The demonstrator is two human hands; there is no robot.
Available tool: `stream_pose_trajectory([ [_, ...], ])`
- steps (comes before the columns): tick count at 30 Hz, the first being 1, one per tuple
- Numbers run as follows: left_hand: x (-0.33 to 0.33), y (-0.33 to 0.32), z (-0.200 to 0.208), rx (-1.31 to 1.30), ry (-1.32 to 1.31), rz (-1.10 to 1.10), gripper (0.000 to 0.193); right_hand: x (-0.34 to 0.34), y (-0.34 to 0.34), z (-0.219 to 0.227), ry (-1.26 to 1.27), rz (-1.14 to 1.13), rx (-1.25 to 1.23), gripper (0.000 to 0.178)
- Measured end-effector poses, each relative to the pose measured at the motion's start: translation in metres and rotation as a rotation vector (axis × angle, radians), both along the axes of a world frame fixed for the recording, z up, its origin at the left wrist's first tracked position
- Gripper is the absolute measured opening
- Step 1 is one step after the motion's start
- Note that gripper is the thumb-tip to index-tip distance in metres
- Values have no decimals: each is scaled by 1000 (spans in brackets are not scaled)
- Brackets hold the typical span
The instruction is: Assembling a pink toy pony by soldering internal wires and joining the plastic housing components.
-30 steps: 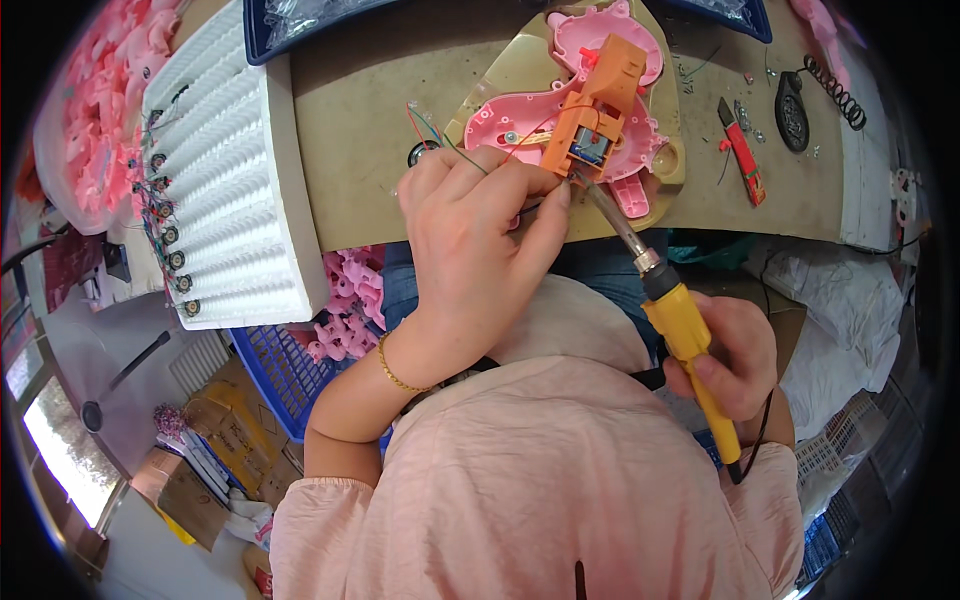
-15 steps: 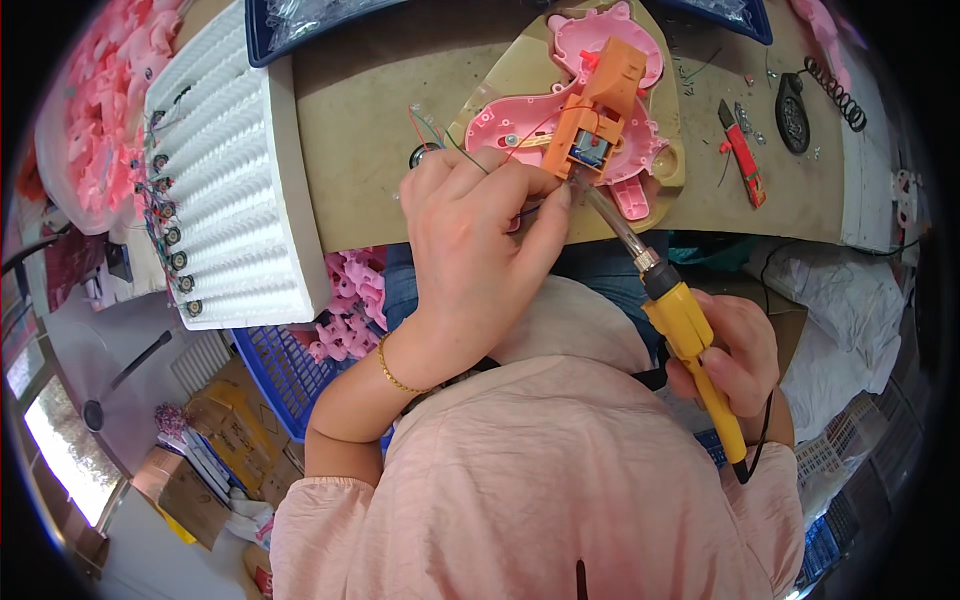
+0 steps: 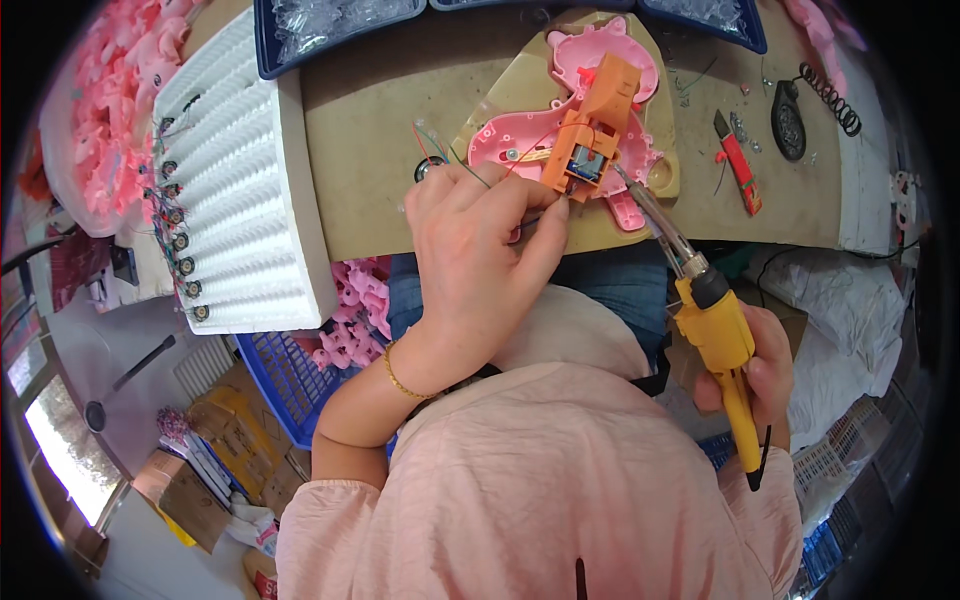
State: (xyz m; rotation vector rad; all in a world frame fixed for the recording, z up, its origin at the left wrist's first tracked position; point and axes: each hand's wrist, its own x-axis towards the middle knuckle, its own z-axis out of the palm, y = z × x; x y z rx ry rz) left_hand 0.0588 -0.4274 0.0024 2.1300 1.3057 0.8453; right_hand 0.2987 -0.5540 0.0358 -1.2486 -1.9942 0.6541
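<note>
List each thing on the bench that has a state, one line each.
Pink toy shell: opened, lying flat, inside facing up.
Orange motor box: sitting on the shell, wires attached.
Soldering iron: gripped, tip at the motor box.
Left hand: fingertips pinching beside the motor box.
Right hand: closed on the iron's yellow handle.
Red cutter: lying loose on the bench.

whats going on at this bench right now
A person is soldering on a toy part. The right hand grips a yellow soldering iron, its tip reaching the orange motor housing that sits on a pink plastic toy shell. The left hand pinches something thin, seemingly a wire, right at the housing's lower edge. A white ribbed foam tray lies to the left on the bench, and a red-handled cutter to the right.
</note>
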Motion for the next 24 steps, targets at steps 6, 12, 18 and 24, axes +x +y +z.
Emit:
stream_pose_trajectory([
  [6,0,-1,-1,23,6,-6,7,-1,3,0,52,-47,-18,54],
  [12,-3,-1,-6,241,52,-18,11,4,7,1,153,-30,-150,51],
  [18,-14,0,14,2,-106,-33,15,8,-7,0,686,-167,-399,57],
  [24,-3,15,21,34,30,-101,10,1,-1,-9,432,-97,39,65],
])
